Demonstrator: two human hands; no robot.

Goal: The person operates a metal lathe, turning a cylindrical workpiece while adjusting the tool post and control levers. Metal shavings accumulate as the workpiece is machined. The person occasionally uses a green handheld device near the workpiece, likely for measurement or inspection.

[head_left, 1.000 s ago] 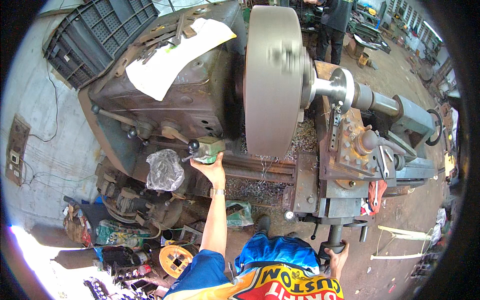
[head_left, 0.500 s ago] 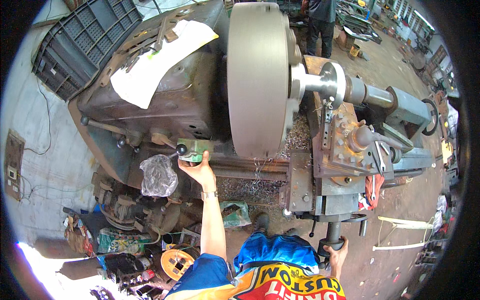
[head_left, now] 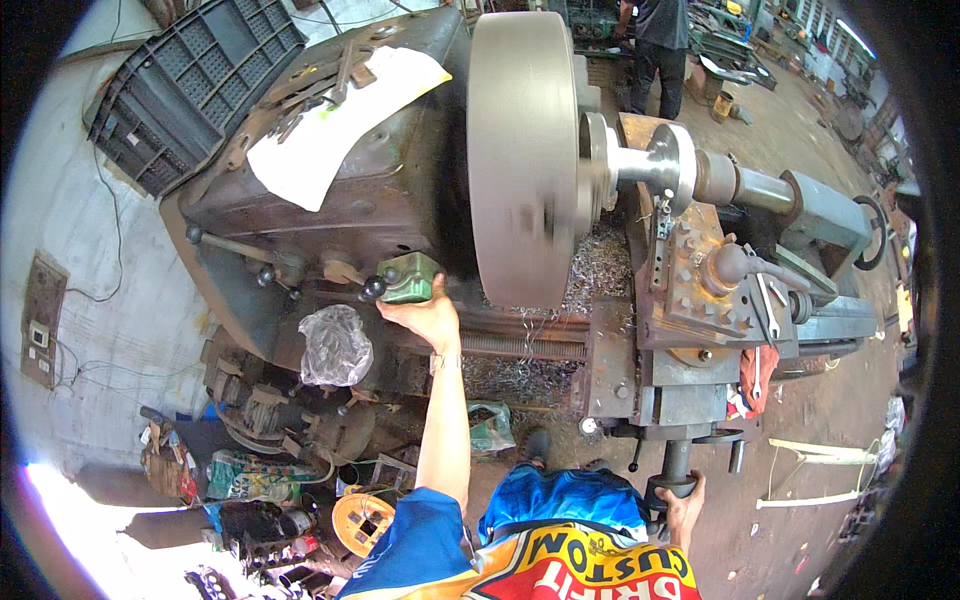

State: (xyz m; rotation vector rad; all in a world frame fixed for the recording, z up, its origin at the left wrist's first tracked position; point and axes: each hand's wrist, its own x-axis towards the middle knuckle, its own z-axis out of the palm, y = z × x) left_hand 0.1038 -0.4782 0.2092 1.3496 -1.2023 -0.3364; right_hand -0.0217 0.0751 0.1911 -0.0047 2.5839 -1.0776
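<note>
A large lathe fills the middle of the head view, its broad chuck blurred by spinning. Between the chuck and the tailstock sits a shiny turned metal workpiece with a round flange. My left hand is closed around the near side of a small green control box; black ball knobs stand at the box's left. My right hand is wrapped on the dark round hand knob at the near end of the cross-slide; some of its fingers are hidden.
Bolts cover the tool post, and a wrench lies beside it. Tools and white paper rest on the headstock. A clear plastic bag hangs below the levers. Metal chips lie under the chuck. Another person stands behind.
The whole view has shifted slightly to the right. The green box now sits higher and appears turned, with my left hand still on it. My right hand stays on the knob; the chuck keeps spinning.
</note>
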